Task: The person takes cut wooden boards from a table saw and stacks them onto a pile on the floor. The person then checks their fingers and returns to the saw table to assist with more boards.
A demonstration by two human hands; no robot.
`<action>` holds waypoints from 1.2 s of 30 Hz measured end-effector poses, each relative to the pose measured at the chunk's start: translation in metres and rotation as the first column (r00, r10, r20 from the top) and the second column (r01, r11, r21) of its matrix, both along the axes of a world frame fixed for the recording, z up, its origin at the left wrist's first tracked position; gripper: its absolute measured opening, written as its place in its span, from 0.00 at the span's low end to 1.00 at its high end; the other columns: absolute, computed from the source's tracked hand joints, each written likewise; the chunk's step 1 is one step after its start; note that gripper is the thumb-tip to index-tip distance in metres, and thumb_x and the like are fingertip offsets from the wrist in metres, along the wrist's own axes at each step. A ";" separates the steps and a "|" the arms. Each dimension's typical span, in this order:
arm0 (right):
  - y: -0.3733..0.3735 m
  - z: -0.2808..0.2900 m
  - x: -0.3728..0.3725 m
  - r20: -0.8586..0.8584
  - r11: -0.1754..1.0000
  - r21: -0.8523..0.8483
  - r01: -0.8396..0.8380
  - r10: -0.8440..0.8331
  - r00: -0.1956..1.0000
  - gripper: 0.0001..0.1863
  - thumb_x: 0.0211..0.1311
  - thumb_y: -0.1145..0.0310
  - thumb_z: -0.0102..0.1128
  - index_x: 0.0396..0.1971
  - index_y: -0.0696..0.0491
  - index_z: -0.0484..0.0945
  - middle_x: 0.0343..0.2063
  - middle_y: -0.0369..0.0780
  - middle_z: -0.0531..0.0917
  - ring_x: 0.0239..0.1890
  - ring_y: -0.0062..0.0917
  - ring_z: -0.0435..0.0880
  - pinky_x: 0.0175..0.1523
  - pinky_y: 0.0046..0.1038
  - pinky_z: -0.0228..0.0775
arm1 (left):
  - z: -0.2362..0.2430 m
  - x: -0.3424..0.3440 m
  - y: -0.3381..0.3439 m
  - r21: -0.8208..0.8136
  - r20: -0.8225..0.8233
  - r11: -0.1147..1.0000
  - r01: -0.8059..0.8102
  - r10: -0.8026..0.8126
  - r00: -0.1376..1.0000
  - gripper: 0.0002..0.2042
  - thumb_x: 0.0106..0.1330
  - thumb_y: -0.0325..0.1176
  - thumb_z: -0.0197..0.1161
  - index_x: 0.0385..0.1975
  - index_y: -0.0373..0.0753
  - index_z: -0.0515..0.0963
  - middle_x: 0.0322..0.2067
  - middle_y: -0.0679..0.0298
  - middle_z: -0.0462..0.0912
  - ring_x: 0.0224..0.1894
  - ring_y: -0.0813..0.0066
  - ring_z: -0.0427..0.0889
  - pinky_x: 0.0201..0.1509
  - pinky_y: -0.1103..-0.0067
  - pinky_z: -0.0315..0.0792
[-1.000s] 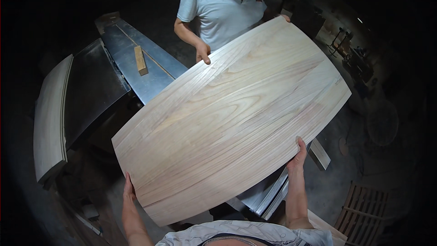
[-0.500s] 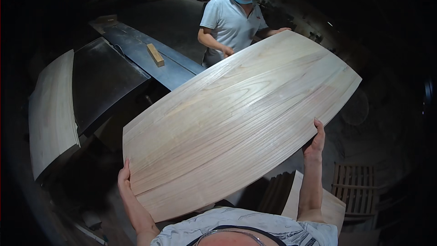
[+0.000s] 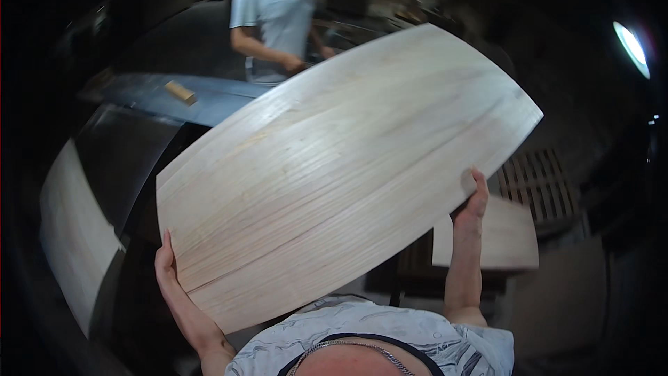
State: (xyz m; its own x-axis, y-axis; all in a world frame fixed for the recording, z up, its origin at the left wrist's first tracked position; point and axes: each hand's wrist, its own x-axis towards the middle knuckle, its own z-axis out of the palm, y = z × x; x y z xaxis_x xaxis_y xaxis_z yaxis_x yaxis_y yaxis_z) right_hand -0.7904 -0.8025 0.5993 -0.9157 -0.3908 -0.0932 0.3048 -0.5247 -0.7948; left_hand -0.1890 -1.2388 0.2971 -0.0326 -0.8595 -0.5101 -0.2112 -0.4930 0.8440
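A wide, pale wooden panel point(image 3: 348, 167) fills the middle of the view, tilted with its right end farther away. My left hand point(image 3: 165, 261) grips its left end, the thumb along the edge and the other fingers hidden beneath. At the near right edge my right hand point(image 3: 475, 195) is closed on the panel, thumb over the top face and fingers underneath. Both arms reach out, holding the board up in front of my chest. Beyond its far edge stands a co-worker point(image 3: 273, 21) in a light polo shirt, whose hands are near that edge; whether they touch it I cannot tell.
A metal machine table point(image 3: 223, 94) with a small wooden block point(image 3: 180, 92) on it lies beyond the panel at left. Another pale board point(image 3: 75, 230) is at far left. On the right are a further pale board point(image 3: 497, 237) and a slatted pallet point(image 3: 538, 184).
My view has turned to the right, and the machine table and co-worker now appear farther left. Both my hands still hold the panel. More of the pale board at right shows.
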 end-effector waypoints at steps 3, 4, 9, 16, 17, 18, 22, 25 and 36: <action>0.080 -0.011 0.004 0.032 0.976 -0.025 0.217 -0.216 0.976 0.30 0.60 0.53 0.64 0.60 0.50 0.75 0.54 0.40 0.82 0.58 0.37 0.79 0.66 0.40 0.70 | 0.044 -0.049 -0.003 0.021 -0.100 0.984 0.178 -0.175 0.979 0.39 0.71 0.63 0.58 0.59 0.24 0.76 0.55 0.52 0.83 0.56 0.64 0.82 0.60 0.72 0.73; 0.107 -0.012 0.002 0.045 0.957 -0.011 0.291 -0.290 0.956 0.30 0.59 0.53 0.64 0.60 0.51 0.75 0.54 0.40 0.82 0.58 0.37 0.79 0.66 0.39 0.70 | 0.058 -0.067 0.001 -0.011 -0.247 0.978 0.208 -0.204 0.947 0.37 0.73 0.62 0.57 0.60 0.27 0.76 0.56 0.54 0.83 0.57 0.65 0.81 0.61 0.73 0.73; 0.242 -0.021 0.041 0.027 0.869 -0.087 0.488 -0.488 0.873 0.32 0.59 0.54 0.65 0.61 0.53 0.74 0.55 0.41 0.82 0.59 0.38 0.79 0.67 0.40 0.70 | 0.114 -0.159 0.011 -0.187 -0.416 0.921 0.342 -0.390 0.822 0.32 0.77 0.57 0.53 0.63 0.32 0.75 0.59 0.57 0.81 0.59 0.69 0.80 0.64 0.75 0.72; 0.387 -0.040 0.127 0.103 0.654 -0.177 0.735 -0.730 0.675 0.37 0.63 0.48 0.59 0.68 0.55 0.69 0.62 0.45 0.78 0.63 0.42 0.76 0.69 0.46 0.68 | 0.195 -0.326 0.049 -0.229 0.131 0.655 0.720 -0.712 0.690 0.38 0.69 0.63 0.61 0.56 0.26 0.79 0.48 0.58 0.86 0.49 0.72 0.83 0.52 0.76 0.75; 0.411 -0.049 0.142 0.091 0.627 -0.140 0.766 -0.762 0.641 0.38 0.64 0.45 0.56 0.68 0.54 0.68 0.63 0.44 0.77 0.63 0.43 0.76 0.67 0.47 0.70 | 0.199 -0.357 0.070 -0.210 0.038 0.636 0.742 -0.753 0.657 0.38 0.68 0.63 0.62 0.55 0.25 0.80 0.47 0.57 0.86 0.47 0.71 0.83 0.51 0.76 0.75; 0.431 -0.057 0.161 0.143 0.603 -0.106 0.791 -0.778 0.612 0.39 0.64 0.43 0.53 0.69 0.54 0.68 0.63 0.44 0.77 0.63 0.42 0.76 0.66 0.47 0.71 | 0.204 -0.385 0.089 -0.236 -0.052 0.590 0.772 -0.801 0.597 0.38 0.67 0.63 0.63 0.54 0.24 0.80 0.46 0.55 0.86 0.46 0.71 0.83 0.49 0.75 0.76; 0.490 -0.083 0.234 0.015 0.443 0.030 0.896 -0.896 0.443 0.37 0.64 0.41 0.54 0.66 0.51 0.72 0.62 0.41 0.77 0.63 0.38 0.77 0.63 0.45 0.74 | 0.213 -0.491 0.185 -0.106 0.046 0.486 0.867 -0.869 0.493 0.40 0.65 0.63 0.66 0.50 0.21 0.80 0.44 0.51 0.86 0.41 0.67 0.85 0.44 0.72 0.78; 0.532 -0.097 0.286 0.060 0.220 0.074 0.973 -0.975 0.216 0.34 0.63 0.42 0.57 0.61 0.52 0.77 0.58 0.41 0.81 0.59 0.38 0.79 0.61 0.44 0.74 | 0.212 -0.557 0.262 -0.072 0.072 0.329 0.942 -0.940 0.334 0.36 0.67 0.64 0.64 0.47 0.28 0.84 0.42 0.54 0.87 0.39 0.68 0.86 0.43 0.72 0.79; 0.614 -0.130 0.376 0.165 -0.205 0.230 0.951 -0.955 -0.245 0.33 0.55 0.50 0.66 0.59 0.52 0.78 0.60 0.40 0.79 0.61 0.36 0.76 0.62 0.42 0.72 | 0.105 -0.712 0.464 0.149 0.139 -0.063 0.987 -0.987 -0.084 0.37 0.66 0.63 0.66 0.51 0.25 0.83 0.48 0.51 0.86 0.45 0.63 0.85 0.48 0.70 0.77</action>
